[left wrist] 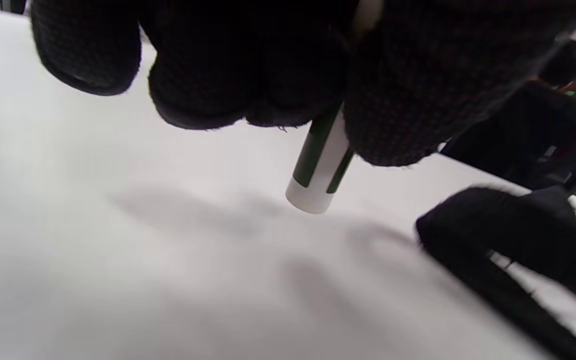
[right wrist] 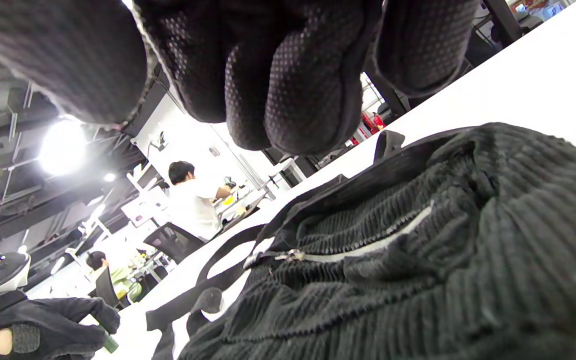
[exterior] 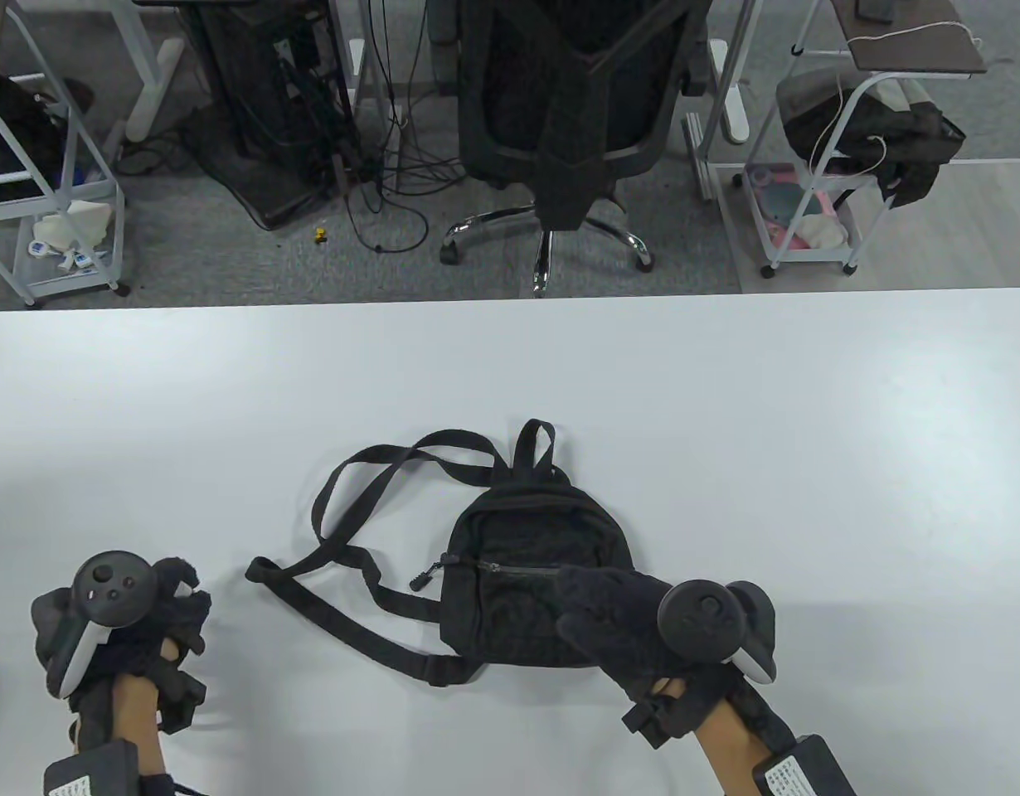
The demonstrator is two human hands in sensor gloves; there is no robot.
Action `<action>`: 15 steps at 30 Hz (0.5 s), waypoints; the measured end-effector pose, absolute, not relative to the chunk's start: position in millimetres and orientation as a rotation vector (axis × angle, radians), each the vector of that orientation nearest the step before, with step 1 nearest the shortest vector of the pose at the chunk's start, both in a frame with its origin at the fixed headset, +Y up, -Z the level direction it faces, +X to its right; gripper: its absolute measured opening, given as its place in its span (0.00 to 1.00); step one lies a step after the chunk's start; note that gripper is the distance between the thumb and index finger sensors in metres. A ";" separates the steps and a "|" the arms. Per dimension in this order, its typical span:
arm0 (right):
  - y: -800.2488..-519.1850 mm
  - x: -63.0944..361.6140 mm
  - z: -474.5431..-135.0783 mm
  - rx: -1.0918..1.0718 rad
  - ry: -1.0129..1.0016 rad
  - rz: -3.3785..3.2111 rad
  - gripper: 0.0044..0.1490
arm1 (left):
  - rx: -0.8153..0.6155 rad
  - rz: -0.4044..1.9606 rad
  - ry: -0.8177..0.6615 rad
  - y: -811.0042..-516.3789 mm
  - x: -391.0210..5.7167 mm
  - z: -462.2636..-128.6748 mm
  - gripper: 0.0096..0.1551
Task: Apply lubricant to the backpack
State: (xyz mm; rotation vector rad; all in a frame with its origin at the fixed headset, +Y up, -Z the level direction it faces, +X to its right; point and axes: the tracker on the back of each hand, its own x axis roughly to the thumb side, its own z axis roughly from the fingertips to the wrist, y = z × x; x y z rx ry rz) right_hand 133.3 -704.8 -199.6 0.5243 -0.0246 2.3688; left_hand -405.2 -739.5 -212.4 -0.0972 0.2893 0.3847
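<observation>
Gripping an unlabelled green-and-white lubricant stick (left wrist: 318, 172), left hand (exterior: 120, 630); right hand (exterior: 643, 622) flat on backpack (exterior: 518, 564).

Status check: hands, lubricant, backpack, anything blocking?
Left hand grips green-and-white lubricant stick, clear of the bag. Right hand rests on black corduroy backpack. Zipper closed, unobstructed.

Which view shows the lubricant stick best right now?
The left wrist view: the lubricant stick pokes out below the left hand gripping it. The right wrist view shows only a distant green end; the table view hides it.
</observation>
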 end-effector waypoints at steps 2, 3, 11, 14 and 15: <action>-706.3 132.0 -199.7 0.528 -0.017 2.383 0.36 | -0.111 0.415 0.323 -749.6 -411.0 -210.2 0.30; -706.5 131.6 -199.6 0.530 -0.017 2.388 0.36 | -0.084 0.481 0.334 -752.3 -413.4 -209.5 0.30; -706.8 131.5 -198.5 0.538 -0.015 2.398 0.35 | -0.048 0.441 0.381 -757.7 -415.4 -205.7 0.33; -706.9 131.4 -198.5 0.540 -0.012 2.400 0.35 | -0.041 0.465 0.403 -758.1 -420.5 -202.0 0.36; -707.0 131.3 -198.5 0.541 -0.012 2.402 0.35 | -0.046 0.475 0.410 -758.7 -423.5 -200.3 0.37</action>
